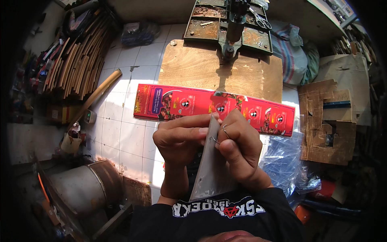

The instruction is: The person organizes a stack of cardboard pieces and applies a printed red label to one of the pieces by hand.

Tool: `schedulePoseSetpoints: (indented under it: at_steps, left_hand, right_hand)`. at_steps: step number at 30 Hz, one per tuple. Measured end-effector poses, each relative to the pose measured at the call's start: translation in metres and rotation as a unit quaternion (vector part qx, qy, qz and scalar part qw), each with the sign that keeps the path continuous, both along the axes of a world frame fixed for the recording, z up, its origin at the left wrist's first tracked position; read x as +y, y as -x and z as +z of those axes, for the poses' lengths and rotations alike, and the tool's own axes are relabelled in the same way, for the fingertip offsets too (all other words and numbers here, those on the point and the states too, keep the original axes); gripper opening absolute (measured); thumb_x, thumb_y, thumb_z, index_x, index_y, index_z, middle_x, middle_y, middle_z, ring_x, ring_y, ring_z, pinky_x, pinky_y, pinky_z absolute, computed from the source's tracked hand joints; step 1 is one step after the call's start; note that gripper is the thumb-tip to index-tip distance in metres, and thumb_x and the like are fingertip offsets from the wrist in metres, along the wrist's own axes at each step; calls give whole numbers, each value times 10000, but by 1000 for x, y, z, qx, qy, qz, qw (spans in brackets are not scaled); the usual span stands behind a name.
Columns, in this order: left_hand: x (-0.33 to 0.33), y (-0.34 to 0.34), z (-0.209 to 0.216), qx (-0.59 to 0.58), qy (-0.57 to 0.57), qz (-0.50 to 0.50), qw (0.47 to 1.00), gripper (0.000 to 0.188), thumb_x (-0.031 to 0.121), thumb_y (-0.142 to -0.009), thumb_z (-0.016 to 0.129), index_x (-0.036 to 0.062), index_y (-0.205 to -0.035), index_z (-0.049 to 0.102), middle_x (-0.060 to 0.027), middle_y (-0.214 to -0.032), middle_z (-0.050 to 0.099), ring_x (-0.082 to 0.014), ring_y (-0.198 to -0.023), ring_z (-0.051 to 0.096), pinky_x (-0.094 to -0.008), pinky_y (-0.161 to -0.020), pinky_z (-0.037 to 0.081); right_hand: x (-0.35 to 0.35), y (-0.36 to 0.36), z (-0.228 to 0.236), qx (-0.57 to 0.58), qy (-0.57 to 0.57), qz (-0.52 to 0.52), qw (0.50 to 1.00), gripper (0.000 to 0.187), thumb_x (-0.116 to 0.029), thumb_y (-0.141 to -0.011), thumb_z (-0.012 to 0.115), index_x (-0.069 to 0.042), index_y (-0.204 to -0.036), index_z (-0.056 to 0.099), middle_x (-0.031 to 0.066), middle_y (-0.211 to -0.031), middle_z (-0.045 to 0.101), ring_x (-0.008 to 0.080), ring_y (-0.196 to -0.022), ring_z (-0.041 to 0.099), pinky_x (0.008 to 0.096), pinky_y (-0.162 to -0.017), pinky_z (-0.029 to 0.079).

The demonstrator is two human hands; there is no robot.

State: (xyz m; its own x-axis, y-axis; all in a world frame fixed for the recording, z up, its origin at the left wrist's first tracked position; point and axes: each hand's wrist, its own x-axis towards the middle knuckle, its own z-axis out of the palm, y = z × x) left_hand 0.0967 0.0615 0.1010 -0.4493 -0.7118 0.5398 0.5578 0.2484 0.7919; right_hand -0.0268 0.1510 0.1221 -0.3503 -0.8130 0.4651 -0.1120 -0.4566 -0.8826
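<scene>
A flat grey panel (210,173) is tilted up in front of my chest, its upper end between my two hands. My left hand (177,135) is closed on the panel's left side, with fingertips and thumb pressed near its top. On the other side my right hand (242,147) is curled, pinching a thin bent metal wire (225,131). The wire's lower end touches the panel's face near its upper edge. Beyond my hands lies a long red printed strip (193,107), partly hidden by my fingers.
The red strip rests across a wooden board (185,64). A bench press (235,32) with dark trays (205,30) stands at the far side. Stacked cardboard (76,60) is at left, near a metal drum (80,187). Clear plastic sheets (282,159) and cut cardboard (326,141) lie at right.
</scene>
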Motion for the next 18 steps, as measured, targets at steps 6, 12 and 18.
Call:
schedulePoseSetpoints:
  at_steps: [6,12,18]
  left_hand:
    - [-1,1,-1,-26,25,40,999,155,21,-809,730,-6,-961,719,-274,-1009,682,-271,-882,708,-312,-721,583]
    - [-2,6,-1,-25,20,33,999,162,0,-807,722,-6,-969,718,-268,-1033,679,-254,-882,706,-296,-719,581]
    - [6,8,3,-69,41,51,995,207,-35,-779,729,3,-983,718,-232,-1048,686,-234,-901,706,-288,-729,581]
  right_hand:
    - [-5,0,2,34,1,-19,999,151,-116,-862,628,-9,-800,541,117,-738,518,269,-659,474,356,-626,380]
    - [-6,4,0,70,22,-41,996,145,-106,-849,641,-3,-799,551,113,-749,522,255,-670,473,346,-632,385]
    - [-1,5,-16,-165,6,40,986,257,-229,-959,560,-22,-808,532,35,-777,510,150,-748,430,277,-697,351]
